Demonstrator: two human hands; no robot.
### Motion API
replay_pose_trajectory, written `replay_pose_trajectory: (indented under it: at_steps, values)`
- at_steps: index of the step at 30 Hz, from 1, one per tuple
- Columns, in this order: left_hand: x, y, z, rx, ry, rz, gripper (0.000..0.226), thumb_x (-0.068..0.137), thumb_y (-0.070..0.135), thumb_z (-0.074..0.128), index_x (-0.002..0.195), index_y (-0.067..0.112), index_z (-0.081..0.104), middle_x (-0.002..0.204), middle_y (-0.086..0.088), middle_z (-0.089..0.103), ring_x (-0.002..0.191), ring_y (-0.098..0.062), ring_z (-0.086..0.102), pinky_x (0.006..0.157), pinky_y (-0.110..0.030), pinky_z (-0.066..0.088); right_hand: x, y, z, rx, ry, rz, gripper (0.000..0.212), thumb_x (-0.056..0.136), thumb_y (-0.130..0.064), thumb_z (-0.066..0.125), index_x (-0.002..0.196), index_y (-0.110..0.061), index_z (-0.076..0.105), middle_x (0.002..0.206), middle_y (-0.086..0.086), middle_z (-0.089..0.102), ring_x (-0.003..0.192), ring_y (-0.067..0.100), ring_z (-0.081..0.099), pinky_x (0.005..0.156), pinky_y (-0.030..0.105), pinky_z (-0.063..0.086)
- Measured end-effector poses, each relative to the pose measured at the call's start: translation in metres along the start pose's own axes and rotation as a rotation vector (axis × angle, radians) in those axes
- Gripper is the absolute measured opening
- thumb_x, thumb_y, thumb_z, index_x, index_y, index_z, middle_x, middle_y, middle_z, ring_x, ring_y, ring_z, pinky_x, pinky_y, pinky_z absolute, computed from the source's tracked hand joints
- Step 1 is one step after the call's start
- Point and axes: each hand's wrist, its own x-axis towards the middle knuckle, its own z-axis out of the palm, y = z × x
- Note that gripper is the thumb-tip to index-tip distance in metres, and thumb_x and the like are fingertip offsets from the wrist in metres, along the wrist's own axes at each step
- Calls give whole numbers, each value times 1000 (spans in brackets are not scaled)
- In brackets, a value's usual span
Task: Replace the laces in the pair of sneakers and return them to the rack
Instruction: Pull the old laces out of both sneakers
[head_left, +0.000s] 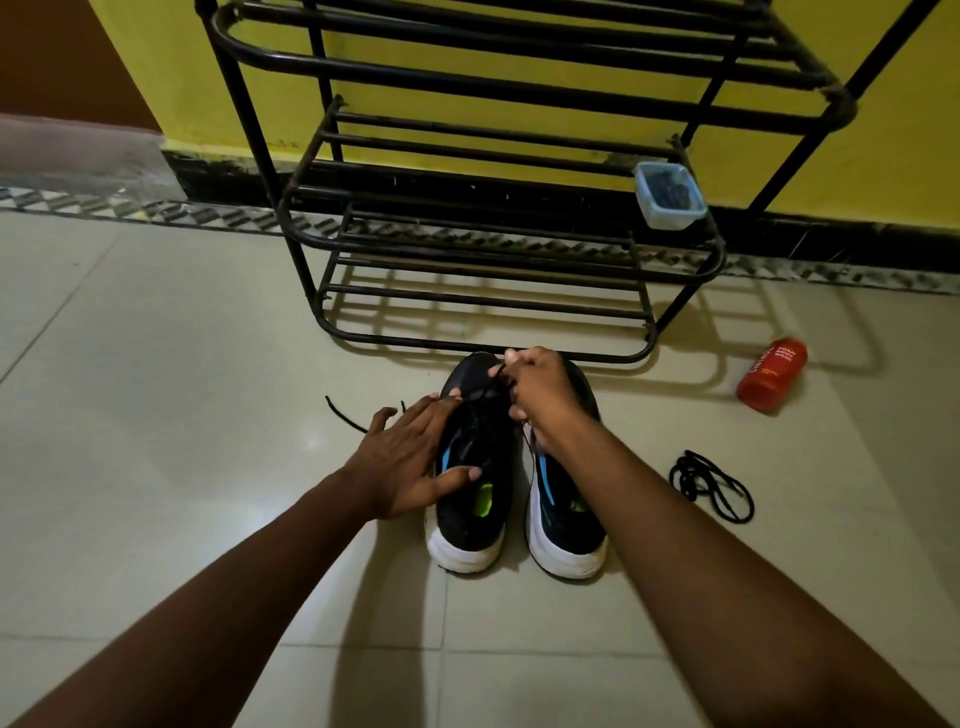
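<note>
From my remote seat I see the pair of sneakers standing side by side on the tiled floor, heels toward me and toes pointing at the foot of the black metal shoe rack (467, 234), which stands against the yellow wall (156, 67). The left sneaker (470, 519) and the right sneaker (569, 530) are black with white soles, nearly touching.

My left hand (410, 457) lies flat against the left sneaker's outer side, fingers straight and spread, thumb stretched across the shoe's opening; it grips nothing. My right hand (540, 395) hovers over the toe end of the pair with its fingers curled, pinching a black lace (485, 387) that runs down into the left sneaker's eyelets.

A loose lace end (345, 415) lies on the floor just left of my left hand; I cannot tell whether it belongs to the same lace. A second black lace (711, 483) lies coiled on the floor right of the right sneaker. Farther right, near the rack's corner, an orange bottle (771, 374) lies on its side. A small clear plastic container (667, 195) sits on the right end of a rack shelf.
</note>
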Motion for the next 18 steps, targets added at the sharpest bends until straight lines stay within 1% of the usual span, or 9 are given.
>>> replay_pose_trajectory:
  at_steps: [2, 4, 7, 9, 11, 13, 14, 16, 18]
  values:
    - [1, 0, 0, 1, -5, 4, 95, 89, 81, 27, 160, 24, 2, 167, -1, 17, 155, -17, 12, 121, -54, 20, -1, -5, -10, 176, 1, 87, 14, 107, -20, 42, 105, -10, 52, 77, 5, 56, 53, 10, 37, 39, 21, 28]
    - [1, 0, 0, 12, -9, 1, 97, 87, 84, 23, 160, 24, 1, 168, -1, 16, 155, -16, 10, 121, -55, 20, 0, -6, -19, -130, -27, -28, 15, 105, -21, 48, 100, -9, 54, 69, 3, 50, 53, 12, 40, 38, 19, 31]
    - [1, -1, 1, 13, -7, -1, 97, 87, 84, 19, 161, 25, -2, 169, 1, 13, 156, -16, 8, 121, -56, 19, -1, -4, -26, -736, -133, -267, 16, 91, -23, 70, 85, -8, 67, 79, 1, 66, 74, 12, 61, 61, 23, 48]
    - [0, 0, 1, 17, -17, -5, 96, 88, 83, 21, 160, 25, -3, 169, 2, 10, 156, -15, 7, 121, -56, 17, 2, 3, -27, -891, -225, -318, 10, 88, -17, 73, 80, -13, 70, 85, 1, 69, 87, 15, 65, 77, 31, 53]
    - [0, 0, 1, 25, -21, -7, 96, 88, 82, 22, 161, 25, -3, 169, 3, 8, 156, -15, 5, 121, -55, 16, 5, 8, -25, -923, -187, -421, 11, 90, -16, 71, 79, -16, 68, 91, 1, 62, 94, 14, 55, 81, 32, 45]
    - [1, 0, 0, 35, -23, -3, 96, 88, 83, 21, 161, 24, -3, 170, 3, 5, 156, -14, 3, 122, -54, 15, 4, 7, -21, -767, 2, -518, 13, 92, -14, 66, 81, -20, 65, 102, 1, 57, 102, 15, 44, 83, 31, 39]
    - [1, 0, -1, 33, -24, -1, 96, 89, 83, 21, 161, 24, -4, 170, 3, 4, 156, -15, 2, 122, -54, 14, 5, 5, -20, -577, 89, -499, 15, 94, -10, 62, 81, -19, 63, 104, 2, 61, 101, 16, 48, 82, 32, 43]
    - [1, 0, -1, 22, -29, 3, 96, 89, 82, 22, 161, 24, -6, 170, 2, 4, 156, -15, 1, 123, -54, 13, 4, -2, -18, -72, 100, -319, 22, 99, -5, 51, 81, -16, 56, 94, 7, 70, 84, 17, 63, 66, 30, 47]
    - [0, 0, -2, 21, -38, 2, 96, 90, 82, 22, 160, 25, -8, 170, 1, 4, 156, -15, 0, 123, -55, 12, 6, -1, -22, 71, 79, -220, 23, 101, -9, 45, 82, -19, 52, 77, 4, 65, 65, 19, 61, 56, 27, 40]
